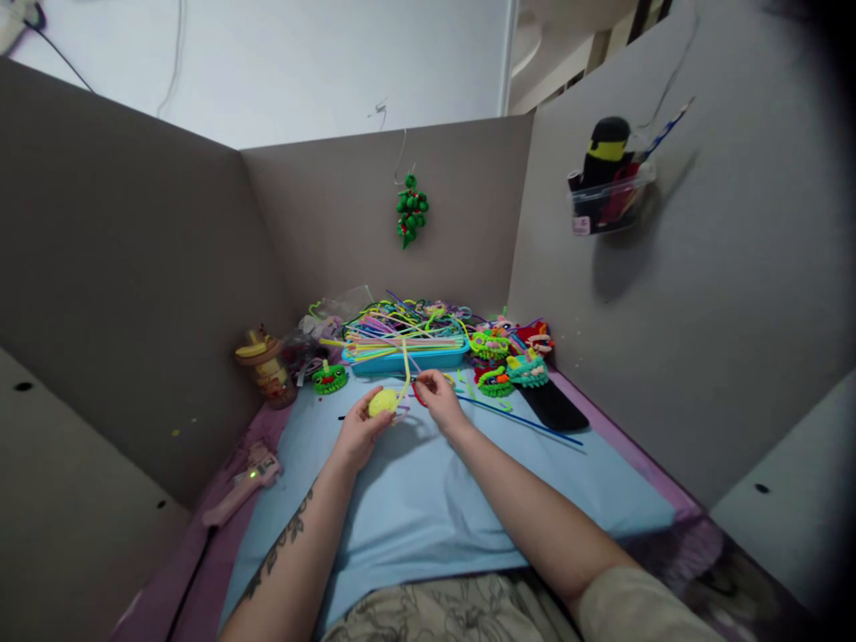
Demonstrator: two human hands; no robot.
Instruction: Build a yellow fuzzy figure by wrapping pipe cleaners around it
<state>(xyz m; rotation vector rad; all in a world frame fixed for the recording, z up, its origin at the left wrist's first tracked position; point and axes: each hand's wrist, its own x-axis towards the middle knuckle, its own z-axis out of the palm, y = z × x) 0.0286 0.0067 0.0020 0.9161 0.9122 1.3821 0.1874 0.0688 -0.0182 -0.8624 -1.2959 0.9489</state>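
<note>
My left hand [361, 426] is closed on a yellow, rounded coil of fuzzy pipe cleaner [382, 403]. A loose yellow strand [407, 367] rises from the coil and bends upward. Just to the right, my right hand [438, 399] is closed with fingertips pinched near a red, curved piece [419, 393] that resembles a tool handle. Whether the fingers grip that red piece is hard to make out. A dark blue pipe cleaner [522, 417] lies on the cloth, stretching right from beside my right hand.
Behind the hands stands a blue tray [381, 364] heaped with colourful pipe cleaners. Finished fuzzy pieces [493, 346] sit to its right, by a black flat object [555, 406]. At left are a lidded cup [271, 374] and a pink glue gun [244, 486]. Grey panels [461, 214] enclose the table.
</note>
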